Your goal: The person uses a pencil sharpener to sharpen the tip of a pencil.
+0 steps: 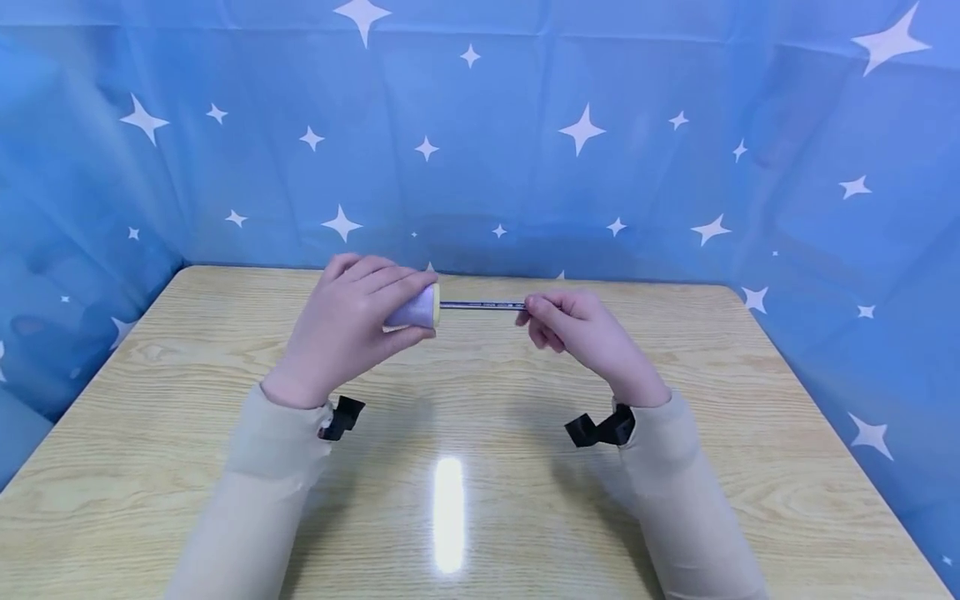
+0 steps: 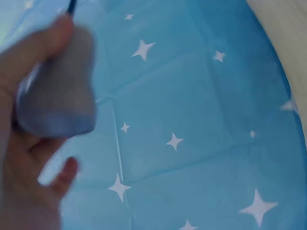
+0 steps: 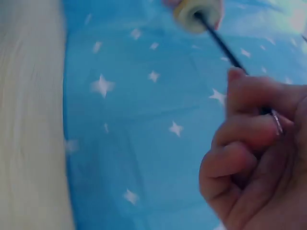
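Note:
In the head view my left hand [image 1: 348, 321] holds a lavender pencil sharpener [image 1: 411, 308] with a yellow rim, thumb and fingers on either side of it. A dark pencil [image 1: 480, 306] runs level from the centre of its rim. My right hand [image 1: 581, 325] pinches the pencil between thumb and forefinger, its other fingers curled below. The right wrist view shows the pencil [image 3: 223, 45] entering the hole in the sharpener's pale end face [image 3: 201, 12]. The sharpener [image 2: 62, 91] is blurred in the left wrist view. The pencil's tip is hidden inside it.
Both hands are above a light wooden table [image 1: 480, 400], near its far edge. A blue curtain [image 1: 480, 183] with white stars hangs behind and on both sides. A black strap [image 1: 343, 417] is on the left wrist, another black strap [image 1: 603, 427] on the right.

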Demonstrator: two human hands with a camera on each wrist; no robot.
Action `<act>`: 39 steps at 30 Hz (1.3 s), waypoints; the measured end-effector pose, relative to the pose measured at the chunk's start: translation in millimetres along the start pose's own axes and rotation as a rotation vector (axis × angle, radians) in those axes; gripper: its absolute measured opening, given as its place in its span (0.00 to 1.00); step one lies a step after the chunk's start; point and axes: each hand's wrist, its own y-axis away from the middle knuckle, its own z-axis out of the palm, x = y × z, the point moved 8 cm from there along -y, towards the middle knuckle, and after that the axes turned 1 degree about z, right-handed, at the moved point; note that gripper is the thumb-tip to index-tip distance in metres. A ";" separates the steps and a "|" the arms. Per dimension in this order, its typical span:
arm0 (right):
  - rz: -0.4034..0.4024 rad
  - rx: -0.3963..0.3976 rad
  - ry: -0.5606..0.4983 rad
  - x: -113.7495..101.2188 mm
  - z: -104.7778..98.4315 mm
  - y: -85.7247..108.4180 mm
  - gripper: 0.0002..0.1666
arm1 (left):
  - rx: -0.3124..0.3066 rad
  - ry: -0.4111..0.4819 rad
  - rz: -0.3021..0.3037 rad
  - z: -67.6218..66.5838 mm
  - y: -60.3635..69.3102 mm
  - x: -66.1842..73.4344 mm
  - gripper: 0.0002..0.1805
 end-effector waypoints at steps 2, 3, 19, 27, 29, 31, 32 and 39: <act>-0.149 0.079 0.169 -14.1 -3.1 1.6 0.13 | -0.073 0.115 -0.069 2.5 2.5 -8.4 0.28; -0.234 0.117 0.228 -21.3 -3.9 2.9 0.10 | -0.107 0.170 -0.104 3.8 3.8 -12.1 0.28; -0.312 0.226 0.292 -23.1 -3.7 5.9 0.08 | -0.022 0.061 -0.034 3.9 0.1 -6.8 0.31; 0.161 -0.083 -0.283 17.8 7.5 -3.2 0.21 | 0.130 -0.196 0.116 -1.3 -1.8 14.4 0.24; 0.179 -0.086 -0.259 19.8 7.4 -3.2 0.24 | 0.140 -0.200 0.124 -1.9 -2.1 15.1 0.23; 0.145 -0.047 -0.143 17.0 4.8 -3.5 0.25 | 0.108 -0.156 0.100 -0.8 -2.3 11.1 0.25; 0.102 -0.017 -0.056 13.2 2.9 -3.5 0.26 | 0.079 -0.121 0.075 0.6 -2.0 7.4 0.26; -0.336 0.245 0.307 -27.0 -8.0 9.1 0.10 | -0.083 0.114 -0.094 5.5 4.1 -15.6 0.30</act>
